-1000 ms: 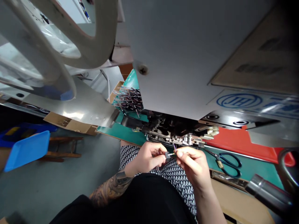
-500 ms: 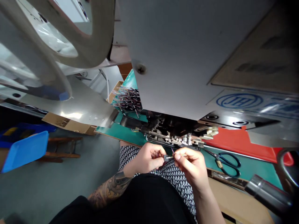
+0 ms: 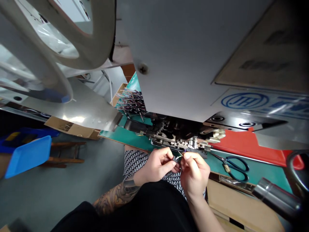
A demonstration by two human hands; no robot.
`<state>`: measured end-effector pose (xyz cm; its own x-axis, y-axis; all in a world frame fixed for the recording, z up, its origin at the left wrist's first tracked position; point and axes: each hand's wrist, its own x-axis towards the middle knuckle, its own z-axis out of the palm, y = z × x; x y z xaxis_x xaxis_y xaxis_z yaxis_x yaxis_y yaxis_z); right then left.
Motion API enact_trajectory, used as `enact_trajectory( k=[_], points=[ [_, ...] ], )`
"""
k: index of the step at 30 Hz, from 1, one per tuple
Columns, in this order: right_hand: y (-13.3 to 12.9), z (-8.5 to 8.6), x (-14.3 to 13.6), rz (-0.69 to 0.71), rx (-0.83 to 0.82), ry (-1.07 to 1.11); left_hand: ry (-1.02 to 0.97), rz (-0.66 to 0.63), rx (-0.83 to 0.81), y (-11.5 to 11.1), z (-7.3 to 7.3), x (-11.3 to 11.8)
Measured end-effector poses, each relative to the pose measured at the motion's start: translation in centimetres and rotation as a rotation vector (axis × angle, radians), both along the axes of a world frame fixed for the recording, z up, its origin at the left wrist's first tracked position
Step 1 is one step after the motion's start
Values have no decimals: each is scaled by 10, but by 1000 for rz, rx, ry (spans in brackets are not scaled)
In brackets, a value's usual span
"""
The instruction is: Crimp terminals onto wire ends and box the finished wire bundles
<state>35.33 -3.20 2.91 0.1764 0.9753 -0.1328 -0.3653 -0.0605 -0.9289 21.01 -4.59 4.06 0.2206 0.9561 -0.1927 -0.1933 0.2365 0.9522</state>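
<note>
My left hand [image 3: 161,164] is closed in a pinch on a small dark grey connector [image 3: 175,159], held over my lap. Close beside it, my right hand [image 3: 194,170] pinches thin wires [image 3: 180,155]; a light yellow-green one runs toward the connector, and a purple one sticks up above the fingers. Whether a wire tip sits inside the connector is too small to tell. Just beyond both hands is the metal working part [image 3: 178,141] of a machine.
The large grey machine body [image 3: 173,64] hangs over the green bench [image 3: 263,174]. Scissors [image 3: 235,167] lie on the right near a red tray [image 3: 238,145]. A heap of cut wires [image 3: 131,101] sits behind at the left. A blue tray [image 3: 29,156] stands at far left.
My right hand has turned and its fingers have curled in more, closer to the left hand. The connector has shifted slightly right and tilted. The camera view has moved a little.
</note>
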Motion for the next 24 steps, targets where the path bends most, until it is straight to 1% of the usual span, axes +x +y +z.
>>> enact_trajectory(
  k=[4,5,6,8,10,11,13,14,16,17,19,23,24],
  points=[
    [4,2,2,-22,-11,-78,459,153,334,0,0,3],
    [6,4,4,-9,-1,-115,505,172,364,0,0,2],
    [8,5,8,20,12,-158,484,168,339,1,1,1],
    [13,11,16,121,32,-250,316,95,169,2,3,-4],
    [20,18,26,259,27,-312,146,-1,-15,5,7,-11],
    [23,21,31,342,23,-323,104,-38,-75,7,9,-15],
    [29,25,40,483,15,-319,86,-98,-123,10,13,-22],
    [31,26,42,530,11,-312,86,-122,-128,11,13,-24],
    [30,23,44,559,7,-295,83,-143,-131,11,13,-25],
    [28,20,42,536,10,-289,73,-137,-133,11,11,-24],
    [22,13,37,438,26,-271,37,-99,-132,8,7,-19],
    [6,-2,18,135,38,-166,-81,-33,-88,2,-3,-7],
    [4,-4,14,82,30,-131,-108,-25,-84,0,-5,-4]
  ],
)
